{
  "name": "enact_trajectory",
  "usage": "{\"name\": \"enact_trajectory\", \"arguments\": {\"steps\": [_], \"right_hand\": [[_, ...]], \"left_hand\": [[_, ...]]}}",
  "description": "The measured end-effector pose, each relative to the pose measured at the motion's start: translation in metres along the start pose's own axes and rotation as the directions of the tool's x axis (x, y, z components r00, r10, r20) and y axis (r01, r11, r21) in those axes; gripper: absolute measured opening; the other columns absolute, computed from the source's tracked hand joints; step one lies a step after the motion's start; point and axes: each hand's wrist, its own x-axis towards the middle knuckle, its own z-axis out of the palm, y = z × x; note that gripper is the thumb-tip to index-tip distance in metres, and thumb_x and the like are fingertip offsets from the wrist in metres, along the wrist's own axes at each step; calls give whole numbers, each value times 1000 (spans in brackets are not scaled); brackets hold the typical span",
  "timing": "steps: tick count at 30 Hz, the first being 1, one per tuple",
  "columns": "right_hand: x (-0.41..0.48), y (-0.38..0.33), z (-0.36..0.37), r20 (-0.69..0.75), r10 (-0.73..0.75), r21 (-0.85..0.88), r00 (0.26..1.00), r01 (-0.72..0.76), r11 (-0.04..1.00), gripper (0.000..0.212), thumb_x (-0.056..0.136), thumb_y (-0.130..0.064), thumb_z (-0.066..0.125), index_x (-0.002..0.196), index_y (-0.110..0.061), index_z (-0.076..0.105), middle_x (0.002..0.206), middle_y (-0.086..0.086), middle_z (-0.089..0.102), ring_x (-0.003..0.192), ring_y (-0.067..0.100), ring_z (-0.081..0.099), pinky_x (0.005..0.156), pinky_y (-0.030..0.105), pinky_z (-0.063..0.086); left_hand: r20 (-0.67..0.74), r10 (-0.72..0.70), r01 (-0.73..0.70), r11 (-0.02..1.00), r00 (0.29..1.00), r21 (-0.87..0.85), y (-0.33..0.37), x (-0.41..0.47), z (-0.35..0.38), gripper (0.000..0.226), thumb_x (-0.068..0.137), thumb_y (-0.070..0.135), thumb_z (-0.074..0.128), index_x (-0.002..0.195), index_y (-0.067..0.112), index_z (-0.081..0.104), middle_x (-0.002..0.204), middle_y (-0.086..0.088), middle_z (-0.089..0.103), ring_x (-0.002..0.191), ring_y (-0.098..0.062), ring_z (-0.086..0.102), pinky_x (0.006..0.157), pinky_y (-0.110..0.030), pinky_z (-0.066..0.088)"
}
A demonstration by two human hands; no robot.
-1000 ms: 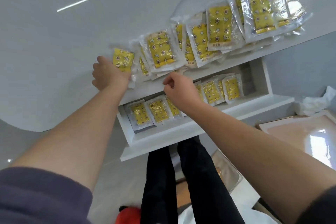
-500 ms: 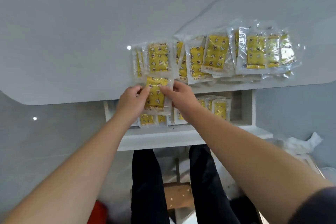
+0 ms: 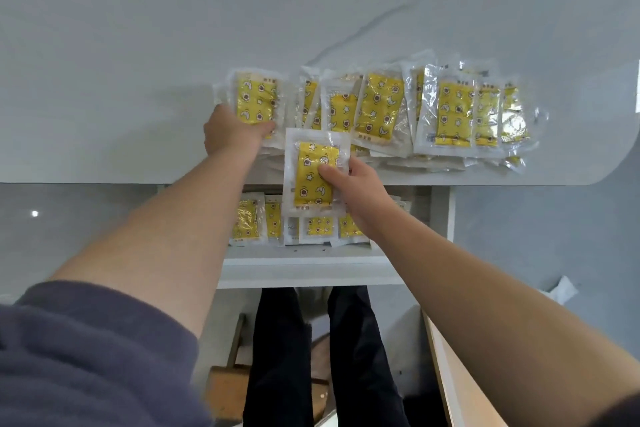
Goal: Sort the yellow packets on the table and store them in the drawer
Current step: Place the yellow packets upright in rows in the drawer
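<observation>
Reaching forward, the left hand [image 3: 230,130] grips a table packet [image 3: 257,104] (right hand [image 3: 349,184] pinches another packet [image 3: 316,173] above the drawer [image 3: 304,267]).

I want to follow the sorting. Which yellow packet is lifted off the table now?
The packet in the right hand: the held packet hangs over the table edge above the open drawer. The others lie on the table or in the drawer.
</observation>
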Motion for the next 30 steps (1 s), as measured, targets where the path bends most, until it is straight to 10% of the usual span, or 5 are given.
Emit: {"name": "enact_trajectory", "arguments": {"steps": [6, 11, 19, 27, 30], "right_hand": [[-9, 3, 2, 41, 45, 88, 998, -49, 995, 19, 92, -20, 65, 108, -11, 62, 104, 9, 74, 96, 26, 71, 92, 51, 54], [-16, 1, 10, 64, 77, 203, 995, -89, 975, 20, 95, -15, 61, 112, -6, 58, 109, 15, 71, 100, 30, 70, 91, 50, 54], [-13, -8, 44, 244, 121, 332, 962, -200, 922, 34, 97, -11, 55, 127, 2, 46, 127, 21, 62, 112, 32, 64, 95, 51, 52], [-2, 3, 42, -6, 51, 152, 999, -50, 987, 18, 92, -15, 65, 107, -12, 56, 112, 13, 68, 105, 28, 67, 97, 52, 50], [-6, 8, 38, -69, 23, 99, 997, -16, 995, 54, 76, -34, 79, 121, -16, 54, 123, 7, 65, 113, 26, 63, 99, 54, 48]], "left_hand": [[112, 76, -43, 960, 991, -276, -35, -7, -27, 35, 78, 29, 77, 77, 16, 44, 87, -3, 59, 78, -21, 58, 65, -30, 47], [263, 66, 48, 914, 962, -403, -70, -19, -52, 29, 79, 26, 78, 101, 15, 62, 105, -3, 70, 100, -23, 66, 94, -43, 51], [563, 68, 192, 901, 823, -390, -88, -37, -66, 20, 83, 14, 70, 103, 12, 67, 107, -9, 72, 101, -26, 67, 89, -40, 54], [306, 67, 74, 902, 950, -426, -74, -6, -71, 26, 79, 29, 76, 100, 15, 66, 105, -7, 71, 102, -27, 66, 97, -45, 49], [260, 137, -50, 948, 956, -315, -46, 5, -58, 20, 81, 26, 72, 89, 11, 61, 89, -2, 63, 80, -18, 60, 75, -29, 50]]}}
